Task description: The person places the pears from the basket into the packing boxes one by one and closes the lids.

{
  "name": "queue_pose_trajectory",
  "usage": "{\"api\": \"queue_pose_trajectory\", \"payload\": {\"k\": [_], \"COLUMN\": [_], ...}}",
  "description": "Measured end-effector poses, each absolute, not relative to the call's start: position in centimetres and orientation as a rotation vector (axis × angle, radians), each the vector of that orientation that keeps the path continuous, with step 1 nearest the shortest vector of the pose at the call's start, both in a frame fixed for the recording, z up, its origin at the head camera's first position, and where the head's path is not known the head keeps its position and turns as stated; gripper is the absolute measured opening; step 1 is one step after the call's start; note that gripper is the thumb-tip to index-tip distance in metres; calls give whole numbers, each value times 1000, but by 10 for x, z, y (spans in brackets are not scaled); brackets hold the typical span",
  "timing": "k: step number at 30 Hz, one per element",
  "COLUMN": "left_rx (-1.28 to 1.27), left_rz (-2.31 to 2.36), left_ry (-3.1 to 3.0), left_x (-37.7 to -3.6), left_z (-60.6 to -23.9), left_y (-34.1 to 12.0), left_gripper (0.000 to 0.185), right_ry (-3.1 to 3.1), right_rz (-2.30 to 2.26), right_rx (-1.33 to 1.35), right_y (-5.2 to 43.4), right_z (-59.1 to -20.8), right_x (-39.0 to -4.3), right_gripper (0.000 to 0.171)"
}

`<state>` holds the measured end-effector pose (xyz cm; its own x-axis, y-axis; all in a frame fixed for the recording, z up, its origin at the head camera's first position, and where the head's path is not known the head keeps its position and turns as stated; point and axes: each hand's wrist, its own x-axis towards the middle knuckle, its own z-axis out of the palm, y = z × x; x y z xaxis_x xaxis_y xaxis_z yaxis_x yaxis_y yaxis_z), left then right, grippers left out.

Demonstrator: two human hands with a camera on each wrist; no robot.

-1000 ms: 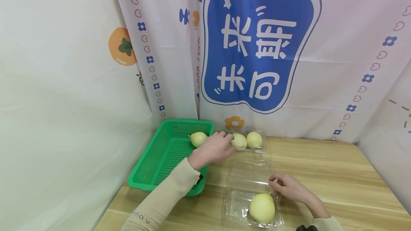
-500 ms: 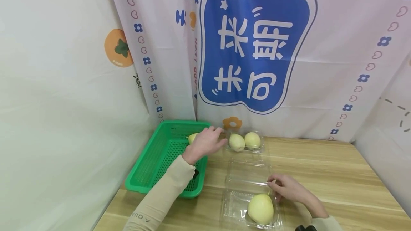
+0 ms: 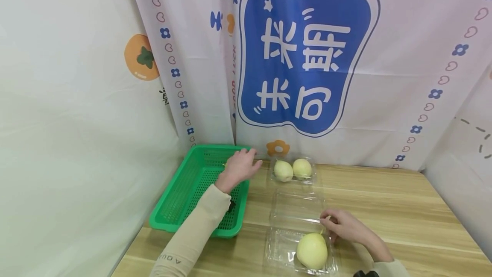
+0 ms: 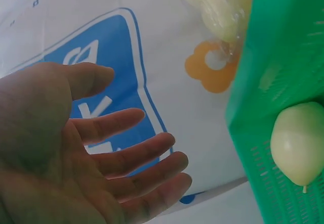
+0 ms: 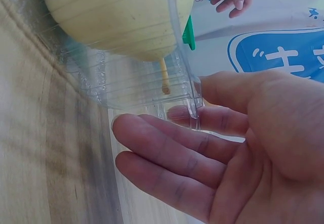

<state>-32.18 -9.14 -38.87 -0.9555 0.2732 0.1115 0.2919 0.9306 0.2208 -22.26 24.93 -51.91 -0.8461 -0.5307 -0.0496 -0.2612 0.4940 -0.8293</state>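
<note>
My left hand (image 3: 239,166), fingers spread and holding nothing, is over the right side of the green basket (image 3: 174,191). A pear (image 4: 298,145) lies inside that basket in the left wrist view; the hand hides most of it in the head view. Near the table's front, a clear plastic box (image 3: 282,245) stands with its lid (image 3: 299,206) folded back. One pale yellow pear (image 3: 312,251) sits in the right half of it, stem showing. Thumb and index finger of my right hand (image 3: 344,225) pinch the box's edge by the hinge.
Behind the lid, near the curtain (image 3: 384,148), another clear box (image 3: 315,174) holds two pears (image 3: 283,171). The wooden table (image 3: 384,195) extends to the right. A white wall (image 3: 77,119) rises beside the basket on the left.
My left hand has moved left, from beside the far box's left pear to over the basket. The right hand stays at the near box's edge.
</note>
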Motion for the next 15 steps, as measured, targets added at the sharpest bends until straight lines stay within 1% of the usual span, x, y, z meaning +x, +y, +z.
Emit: {"api": "queue_pose_trajectory", "payload": {"k": [6,12,15], "left_rx": [-401,-387,-366], "left_rz": [-348,-380,-407], "left_ry": [-3013,-3016,-3035], "left_x": [-329,-336,-340], "left_z": [-395,-402,-404], "left_y": [-99,-105,-108], "left_gripper": [47,42,45], "right_ry": [2423,2422,2421], "right_rz": [-1300,-1293,-1290], "right_rx": [-664,-670,-669], "right_y": [249,250,250], "right_z": [-520,-521,-521], "right_x": [-223,-224,-224], "right_gripper": [36,36,36]}}
